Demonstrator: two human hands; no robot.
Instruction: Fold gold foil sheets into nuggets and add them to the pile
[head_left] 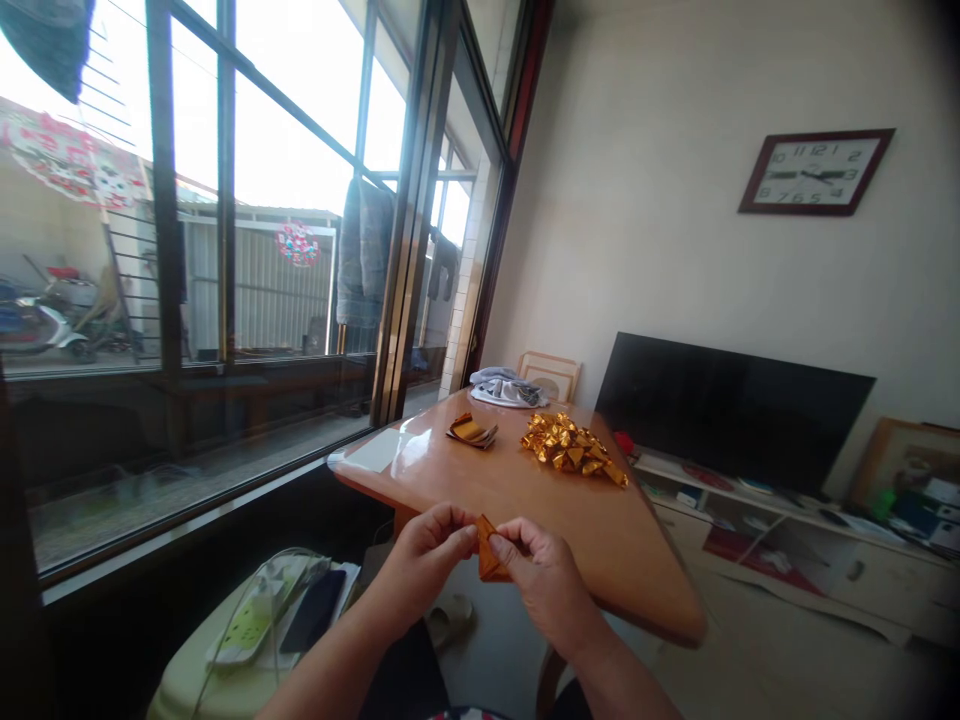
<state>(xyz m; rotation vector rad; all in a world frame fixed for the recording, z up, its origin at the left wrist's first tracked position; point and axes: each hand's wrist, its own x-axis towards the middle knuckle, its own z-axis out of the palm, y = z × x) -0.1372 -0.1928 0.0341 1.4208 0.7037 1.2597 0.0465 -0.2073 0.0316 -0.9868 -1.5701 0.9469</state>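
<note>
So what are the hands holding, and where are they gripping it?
A folded gold paper piece, pinched at its upper edges: left hand on the left side, right hand on the right.

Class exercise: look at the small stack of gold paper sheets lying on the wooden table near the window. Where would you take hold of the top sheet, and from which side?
Probably at the near edge of the stack of gold sheets, coming from the person's side. The sheets lie flat on the table with slightly lifted, fanned edges, so a pinch there could catch one sheet. The pile of folded gold pieces sits apart to the right, clear of that approach.

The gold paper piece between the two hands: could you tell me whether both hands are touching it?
Touching. The head view shows the left hand and right hand each pinching the folded gold paper piece with the fingertips.
</note>
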